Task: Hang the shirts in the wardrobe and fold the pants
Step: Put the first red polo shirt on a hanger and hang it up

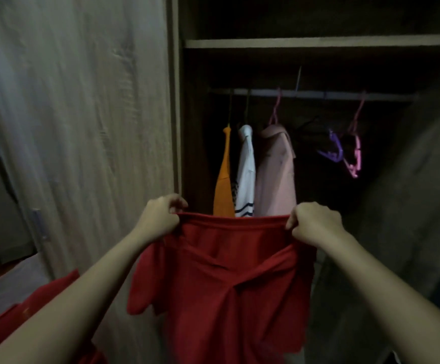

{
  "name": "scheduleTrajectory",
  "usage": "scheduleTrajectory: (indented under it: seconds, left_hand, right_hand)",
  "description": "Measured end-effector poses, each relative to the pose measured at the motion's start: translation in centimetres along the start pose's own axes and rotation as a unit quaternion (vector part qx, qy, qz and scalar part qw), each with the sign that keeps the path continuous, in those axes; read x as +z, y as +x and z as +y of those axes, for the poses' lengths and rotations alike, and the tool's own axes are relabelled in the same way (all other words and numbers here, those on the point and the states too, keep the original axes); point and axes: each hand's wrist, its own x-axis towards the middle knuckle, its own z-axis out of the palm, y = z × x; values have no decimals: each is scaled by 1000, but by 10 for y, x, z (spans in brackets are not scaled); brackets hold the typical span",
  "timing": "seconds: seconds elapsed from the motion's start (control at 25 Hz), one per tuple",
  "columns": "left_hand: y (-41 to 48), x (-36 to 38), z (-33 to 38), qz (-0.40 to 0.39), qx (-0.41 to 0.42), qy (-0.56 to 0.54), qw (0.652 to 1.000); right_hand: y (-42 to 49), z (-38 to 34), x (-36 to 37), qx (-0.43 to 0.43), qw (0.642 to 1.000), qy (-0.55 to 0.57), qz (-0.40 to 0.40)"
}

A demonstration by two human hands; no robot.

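Wardrobe [318, 43] open, rail [318, 94] across it. Red shirt [226, 271] held spread before it and below the rail, top edge running side to side, body hanging down. Three hung shirts [274, 174] directly behind. Spare hangers [344, 153] lie up and right, nearer the right hand [313, 223]. It and the left hand [161, 215] each pinch a top corner.

The wardrobe [179, 114] is open. Its rail [318, 95] runs below a shelf [318, 42]. An orange shirt [222, 174], a white shirt [246, 164] and a pink shirt [275, 169] crowd the rail's left end. Right of them is a dark gap reaching to the empty hangers [344, 151] near the right end. A closed door [82, 101] walls off the left, and a panel [410, 206] angles in on the right. The red shirt [226, 271], stretched wide in front, blocks the lower opening.
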Motion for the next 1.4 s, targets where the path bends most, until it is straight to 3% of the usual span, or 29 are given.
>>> scheduleTrajectory:
  seconds: [0.12, 0.2, 0.28, 0.36, 0.52, 0.68, 0.84, 1.08, 1.2, 1.4]
  left_hand:
    - [6, 11, 18, -17, -13, -119, 993]
    - [12, 11, 34, -70, 31, -220, 973]
    - [12, 14, 43, -160, 78, -217, 960]
    - [16, 19, 53, -184, 79, -214, 956]
    - [27, 16, 83, -182, 51, -309, 932]
    - [32, 29, 117, -313, 37, -366, 876]
    - [48, 63, 180, -188, 66, -285, 938]
    - [93, 121, 259, -47, 65, -275, 958]
    - [129, 152, 294, -14, 77, -199, 977]
    - [178, 195, 317, 3, -57, -197, 979]
  right_hand:
    - [-4, 29, -1, 14, 996, 84, 37]
    - [-3, 50, -5, 2, 991, 106, 79]
    - [-2, 69, -4, -41, 994, 100, 30]
    - [-3, 90, -5, -69, 992, 110, -1]
    - [5, 109, -37, -164, 973, 152, 54]
    - [20, 113, -70, -244, 964, 89, 53]
    - [29, 104, -85, -281, 957, 49, 47]
    - [39, 132, -82, -293, 954, -55, 35]
    - [41, 154, -85, -284, 955, -84, 22]
    - [40, 188, -85, -284, 945, -163, 12]
